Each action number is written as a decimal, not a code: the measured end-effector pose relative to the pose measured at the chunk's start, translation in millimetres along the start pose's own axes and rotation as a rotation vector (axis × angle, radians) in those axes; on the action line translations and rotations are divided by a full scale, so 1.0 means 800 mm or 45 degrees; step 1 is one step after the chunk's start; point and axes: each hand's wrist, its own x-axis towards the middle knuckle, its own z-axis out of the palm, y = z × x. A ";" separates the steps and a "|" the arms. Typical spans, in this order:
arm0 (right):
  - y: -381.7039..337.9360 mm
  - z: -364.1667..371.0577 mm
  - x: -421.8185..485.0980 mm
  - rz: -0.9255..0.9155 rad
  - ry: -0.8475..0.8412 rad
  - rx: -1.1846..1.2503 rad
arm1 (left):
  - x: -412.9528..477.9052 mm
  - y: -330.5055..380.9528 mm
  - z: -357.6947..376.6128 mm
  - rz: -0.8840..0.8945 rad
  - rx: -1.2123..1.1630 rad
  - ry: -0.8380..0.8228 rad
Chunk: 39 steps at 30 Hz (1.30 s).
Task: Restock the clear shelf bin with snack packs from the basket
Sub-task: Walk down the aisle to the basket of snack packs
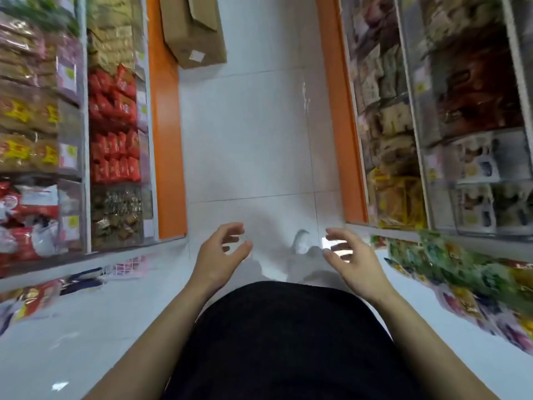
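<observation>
I look down a narrow shop aisle with a white tiled floor. My left hand (220, 249) hangs in front of me with loosely curled fingers and holds nothing. My right hand (350, 256) is level with it, fingers also loosely curled and empty. No basket is in view. Clear shelf bins (478, 157) full of snack packs line the right side, and more clear bins with red packs (114, 134) line the left. The frame is blurred.
A brown cardboard box (193, 30) lies on the floor at the far end of the aisle. Orange shelf bases (168, 140) run along both sides. Loose snack packs (461, 272) lie on the white ledge at my right, others on the ledge at my left (43, 293).
</observation>
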 end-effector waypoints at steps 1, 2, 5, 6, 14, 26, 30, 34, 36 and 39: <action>0.002 -0.006 0.006 -0.001 0.008 0.000 | 0.006 0.005 0.004 -0.004 0.010 -0.002; 0.000 -0.013 0.013 0.013 0.001 -0.012 | 0.013 0.012 0.007 -0.037 0.036 -0.009; -0.004 -0.031 0.041 -0.018 -0.065 -0.058 | 0.025 0.027 0.005 -0.038 0.086 0.042; -0.010 -0.037 0.054 -0.033 -0.093 -0.079 | 0.030 0.033 -0.001 -0.042 0.100 0.075; -0.123 -0.042 0.195 -0.253 -0.192 -0.308 | 0.084 0.053 -0.078 -0.117 0.109 0.238; -0.292 -0.046 0.387 -0.143 -0.149 -0.449 | 0.361 0.162 -0.210 0.009 0.179 -0.004; -0.317 -0.091 0.440 -0.083 -0.066 -0.425 | 0.468 0.244 -0.230 0.077 0.218 -0.060; -0.331 -0.140 0.522 -0.031 -0.030 -0.395 | 0.577 0.320 -0.226 0.108 0.267 -0.095; -0.346 -0.166 0.569 -0.047 -0.064 -0.424 | 0.624 0.350 -0.225 0.096 0.292 -0.086; -0.390 -0.205 0.640 -0.120 -0.143 -0.496 | 0.669 0.391 -0.236 0.047 0.282 -0.033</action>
